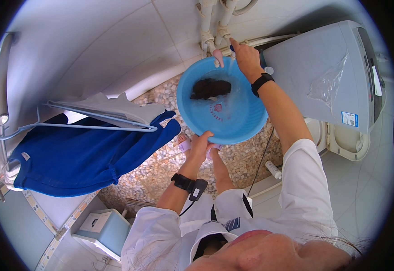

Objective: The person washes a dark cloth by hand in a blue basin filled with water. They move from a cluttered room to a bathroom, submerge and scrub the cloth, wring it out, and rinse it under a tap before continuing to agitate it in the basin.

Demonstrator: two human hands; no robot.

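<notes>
A round light-blue basin (185, 115) stands below the taps by the wall, with water in it. Dark brown cloth (211, 88) lies wet in the water, towards the left. My left hand (200, 143) grips the basin's near rim, the thumb over the edge. At the far side my right hand (247, 58) is closed about the tap (232, 55) at its blue handle, which the fingers partly hide. Beside it a second tap spout (218, 58), pinkish, points down over the basin's far rim. Bubbly, rippled water shows below the taps.
A grey washing machine (312, 67) stands at the right, a toilet (348, 140) nearer. Blue clothing (84, 156) and a light-blue hanger (97, 126) hang at the left from a metal rail (3, 81). A white bottle (273, 170) lies on the right. Pebble-patterned flooring (147, 174) lies below.
</notes>
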